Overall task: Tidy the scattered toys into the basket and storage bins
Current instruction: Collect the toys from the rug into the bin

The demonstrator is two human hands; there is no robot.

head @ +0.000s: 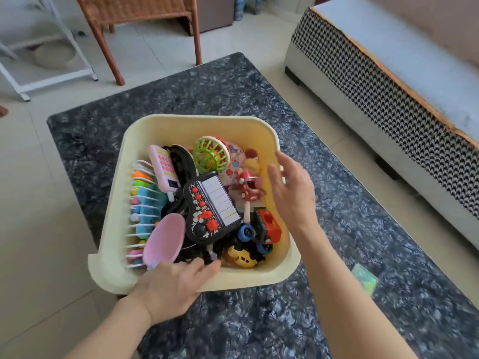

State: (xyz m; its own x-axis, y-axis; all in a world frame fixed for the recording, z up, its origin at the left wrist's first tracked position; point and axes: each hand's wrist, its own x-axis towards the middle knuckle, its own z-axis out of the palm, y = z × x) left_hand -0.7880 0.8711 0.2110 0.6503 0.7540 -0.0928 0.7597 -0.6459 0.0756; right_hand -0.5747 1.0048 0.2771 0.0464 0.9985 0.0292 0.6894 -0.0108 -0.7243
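Looking down, we see one dark marbled table (259, 104) filling most of the view, with one sofa (388, 81) in a houndstooth cover along the right and one wicker chair (134, 11) at the far end. One cream basket (267, 136) sits on the near half of the table, its corner overhanging the left edge, its open side facing up and its low lip turned toward us.

Inside the basket we count, among a jumble we cannot fully sort: one black toy piano (215, 206) lying with its long axis running from near-left to far-right, its white keys facing up; one white-wired bead frame (142, 211) standing along the left wall, long axis near to far; one pink toy phone (164, 169) leaning beside it, pointing away from us; one pink scoop (164, 237) with its bowl uppermost; one green cage ball (211, 152) at the far side; two red toy cars (248, 187), the nearer one (268, 225) with blue wheels; one yellow toy (239, 256) at the near wall.

Our left hand (171, 286) rests over the basket's near rim, fingers together and reaching in, touching the dark tangle beneath the scoop. Our right hand (290, 187) hovers at the right rim, fingers straight and slightly spread, holding nothing.

One small iridescent packet (364, 278) lies on the table, right of the basket, well apart from it.
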